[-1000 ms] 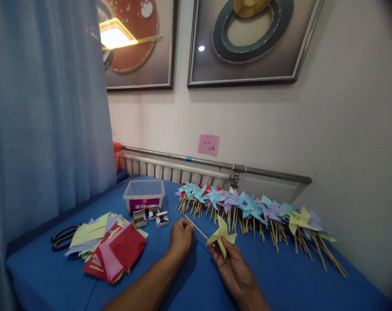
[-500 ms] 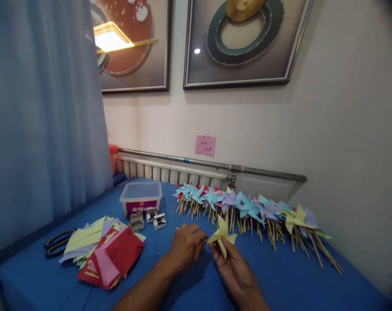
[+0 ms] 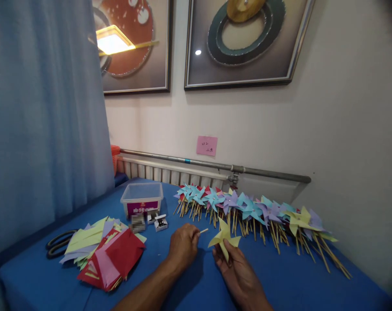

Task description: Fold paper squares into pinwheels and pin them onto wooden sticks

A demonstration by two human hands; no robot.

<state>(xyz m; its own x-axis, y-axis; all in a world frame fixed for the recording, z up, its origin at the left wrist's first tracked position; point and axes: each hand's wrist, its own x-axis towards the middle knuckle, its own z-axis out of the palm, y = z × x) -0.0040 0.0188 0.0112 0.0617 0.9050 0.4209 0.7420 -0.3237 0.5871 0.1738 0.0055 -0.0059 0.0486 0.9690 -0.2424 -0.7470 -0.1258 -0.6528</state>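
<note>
My left hand (image 3: 183,245) is closed around a thin wooden stick (image 3: 203,231), whose pale tip pokes out to the right of the fingers. A yellow paper pinwheel (image 3: 224,238) with folded blades is pinched between the thumb and fingers of my right hand (image 3: 236,272). The stick's tip and the pinwheel are a short gap apart, both above the blue cloth. Behind my hands lies a long row of finished pinwheels (image 3: 250,209) on sticks, in light blue, purple, yellow and red.
At left lie a pile of cut coloured paper (image 3: 124,252) and black-handled scissors (image 3: 57,246), partly under the paper. A clear plastic tub (image 3: 141,194) stands behind small open boxes of pins (image 3: 161,222). A blue curtain (image 3: 46,108) hangs at left; a radiator (image 3: 170,173) runs along the wall.
My left hand has drawn slightly left, away from the pinwheel, and the stick's tip now shows. The right hand still holds the pinwheel, shifted slightly right.
</note>
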